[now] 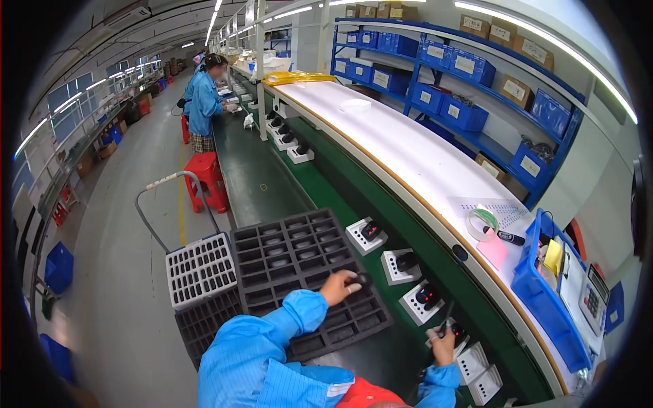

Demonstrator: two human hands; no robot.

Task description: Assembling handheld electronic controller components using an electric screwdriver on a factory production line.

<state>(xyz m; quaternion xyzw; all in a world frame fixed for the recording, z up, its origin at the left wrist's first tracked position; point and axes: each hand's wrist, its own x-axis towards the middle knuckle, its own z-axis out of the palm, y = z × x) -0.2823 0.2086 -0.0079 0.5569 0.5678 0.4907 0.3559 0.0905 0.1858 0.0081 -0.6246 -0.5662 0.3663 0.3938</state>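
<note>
My left hand (338, 288) is closed on a small rounded black device (362, 279) above the right side of a black compartment tray (275, 292). Dark rounded pieces (277, 251) lie in several of the tray's cells. At the lower right, my right hand (442, 345) is closed round a dark, slim object (448, 314) whose kind I cannot make out. Beside its fingers is a black device with a red light (459, 332). White socket blocks stand in a row on the green belt; one (422, 302) carries a black device with red lights.
Left of the tray, a white slotted tray (201, 270) rests near a trolley handle (170, 178). A raised white shelf (408, 163) runs along the right, bearing a blue bin (544, 292), tape roll and calculator (594, 299). A person in blue (202, 102) stands farther up the line near a red stool (207, 182).
</note>
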